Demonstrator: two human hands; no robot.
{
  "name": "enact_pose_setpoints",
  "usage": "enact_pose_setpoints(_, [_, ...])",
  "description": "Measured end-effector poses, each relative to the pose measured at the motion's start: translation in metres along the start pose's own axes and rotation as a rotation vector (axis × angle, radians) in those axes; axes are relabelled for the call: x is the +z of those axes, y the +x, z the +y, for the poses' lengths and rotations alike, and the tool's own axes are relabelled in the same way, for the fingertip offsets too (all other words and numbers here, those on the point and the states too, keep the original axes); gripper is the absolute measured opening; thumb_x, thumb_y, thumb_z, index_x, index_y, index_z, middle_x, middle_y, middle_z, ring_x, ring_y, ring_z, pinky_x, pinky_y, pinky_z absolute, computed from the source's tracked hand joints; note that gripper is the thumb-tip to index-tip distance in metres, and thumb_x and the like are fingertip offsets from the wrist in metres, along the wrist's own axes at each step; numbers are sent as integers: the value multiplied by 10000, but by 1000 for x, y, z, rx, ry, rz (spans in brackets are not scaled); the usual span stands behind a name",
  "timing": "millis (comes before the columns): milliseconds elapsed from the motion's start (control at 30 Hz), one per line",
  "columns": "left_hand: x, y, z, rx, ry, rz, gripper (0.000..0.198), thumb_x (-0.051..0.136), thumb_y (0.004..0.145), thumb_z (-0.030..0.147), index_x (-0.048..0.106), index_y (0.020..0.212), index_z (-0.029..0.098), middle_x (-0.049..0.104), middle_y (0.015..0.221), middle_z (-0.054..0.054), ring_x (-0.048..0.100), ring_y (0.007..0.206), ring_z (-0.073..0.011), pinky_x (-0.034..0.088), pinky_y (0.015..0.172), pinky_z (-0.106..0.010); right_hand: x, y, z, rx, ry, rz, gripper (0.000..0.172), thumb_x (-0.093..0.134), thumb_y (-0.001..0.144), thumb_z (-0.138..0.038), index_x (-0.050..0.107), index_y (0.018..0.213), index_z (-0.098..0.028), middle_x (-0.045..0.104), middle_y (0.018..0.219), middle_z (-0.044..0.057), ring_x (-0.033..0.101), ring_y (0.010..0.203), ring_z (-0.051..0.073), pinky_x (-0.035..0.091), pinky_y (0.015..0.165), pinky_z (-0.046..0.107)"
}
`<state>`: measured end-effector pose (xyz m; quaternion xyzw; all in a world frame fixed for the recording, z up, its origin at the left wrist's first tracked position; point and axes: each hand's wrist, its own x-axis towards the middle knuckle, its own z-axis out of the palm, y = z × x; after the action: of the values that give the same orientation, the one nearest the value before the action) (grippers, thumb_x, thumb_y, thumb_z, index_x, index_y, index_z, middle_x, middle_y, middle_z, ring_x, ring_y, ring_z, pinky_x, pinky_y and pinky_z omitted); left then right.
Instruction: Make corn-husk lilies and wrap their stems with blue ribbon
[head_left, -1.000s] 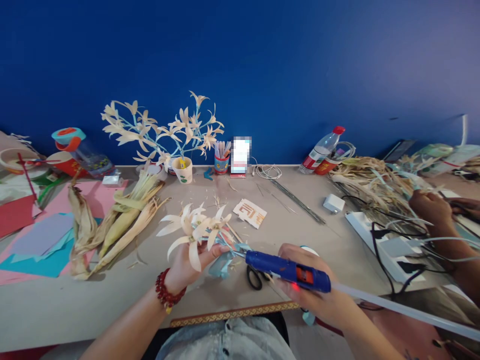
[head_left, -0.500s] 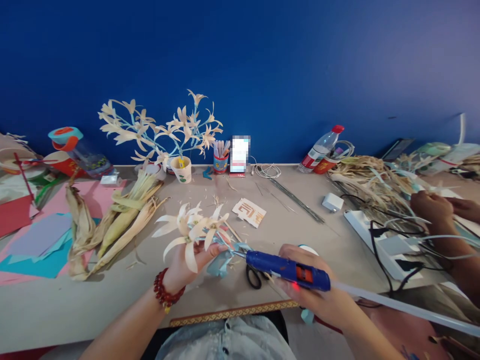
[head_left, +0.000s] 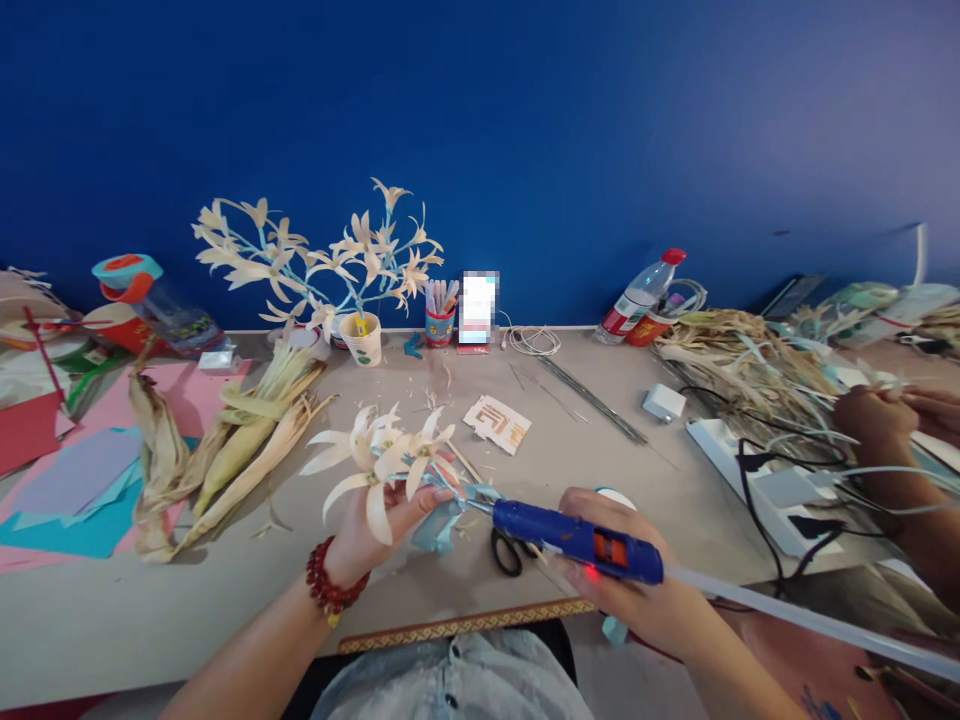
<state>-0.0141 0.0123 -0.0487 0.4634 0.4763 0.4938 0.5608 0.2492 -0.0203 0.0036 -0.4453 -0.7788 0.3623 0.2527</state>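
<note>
My left hand (head_left: 397, 518), below a red bead bracelet, is closed on the stems of a spray of cream husk flowers (head_left: 390, 455). Pale blue tape (head_left: 444, 530) hangs from the stems by my fingertips. My right hand (head_left: 611, 545) grips a blue glue gun (head_left: 574, 535) with a red light glowing on it. Its metal nozzle points left, at the stems beside my left thumb; whether it touches them I cannot tell. A long clear glue stick (head_left: 795, 615) runs out of the gun's rear. Black-handled scissors (head_left: 507, 553) lie on the table, partly hidden below the gun.
Corn husks (head_left: 232, 460) and coloured paper (head_left: 82, 470) lie left. Finished flower branches stand in a paper cup (head_left: 363, 342) near the wall. Wires (head_left: 592, 400), a torn card (head_left: 497, 424) and a power strip (head_left: 742, 480) are right of centre. Another person's hands (head_left: 874, 425) work at far right.
My hands and the glue gun stay almost where they were; the flowers have shifted very slightly left. The other person's hands have moved a little to the right.
</note>
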Motion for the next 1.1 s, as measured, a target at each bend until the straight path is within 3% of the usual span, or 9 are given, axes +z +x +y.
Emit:
enact_pose_setpoints(100, [0, 0, 2, 8, 61, -61, 143, 759, 705, 343, 779, 726, 203, 777, 818, -79, 718, 782, -275, 591, 736, -362, 0, 1, -1, 2, 0, -9, 169, 603, 850, -263, 483, 750, -198, 480, 714, -15, 473, 642, 130, 338, 592, 239])
enact_pose_setpoints(433, [0, 2, -1, 61, 26, -57, 116, 759, 712, 318, 767, 725, 203, 776, 837, -69, 711, 861, -277, 577, 798, -366, 1, -1, -1, 1, -5, -6, 168, 577, 849, -253, 460, 742, -197, 456, 709, -17, 461, 639, 129, 329, 589, 247])
enact_pose_setpoints(800, [1, 1, 1, 32, 25, -44, 121, 756, 714, 309, 773, 733, 191, 775, 805, -92, 718, 781, -275, 589, 726, -363, 2, -1, 0, 11, -16, -19, 196, 612, 839, -261, 459, 734, -197, 452, 713, -24, 459, 643, 122, 327, 596, 240])
enact_pose_setpoints(1100, [5, 3, 2, 95, -38, -41, 106, 756, 713, 283, 773, 715, 178, 767, 789, -88, 715, 805, -270, 589, 732, -352, 0, 2, -2, -53, -6, -41, 194, 551, 873, -325, 461, 756, -199, 458, 722, -11, 459, 654, 133, 327, 588, 249])
